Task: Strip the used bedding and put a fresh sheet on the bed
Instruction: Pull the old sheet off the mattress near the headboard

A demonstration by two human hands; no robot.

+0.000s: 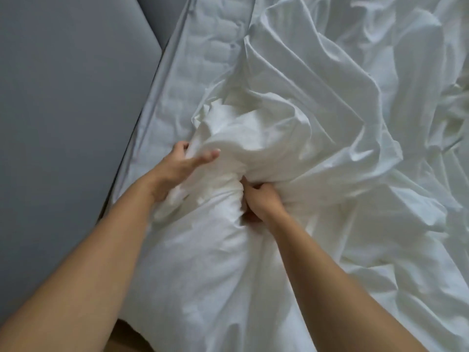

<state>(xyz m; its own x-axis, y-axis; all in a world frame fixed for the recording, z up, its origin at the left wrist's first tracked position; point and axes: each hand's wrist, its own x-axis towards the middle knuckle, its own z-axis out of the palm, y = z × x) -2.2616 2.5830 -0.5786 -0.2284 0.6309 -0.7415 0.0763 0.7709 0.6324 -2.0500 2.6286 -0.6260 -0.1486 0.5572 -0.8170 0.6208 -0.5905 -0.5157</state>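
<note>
A crumpled white sheet covers most of the bed and is bunched into a thick wad in the middle of the view. My left hand grips the left side of that wad, thumb lying over the top of the cloth and fingers tucked behind it. My right hand is curled tight into the folds just right of the wad and holds a fistful of sheet. The quilted white mattress lies bare along the left edge of the bed.
A grey padded headboard or wall panel runs along the left side of the mattress. A strip of brown floor shows at the bottom. More rumpled white bedding fills the right side.
</note>
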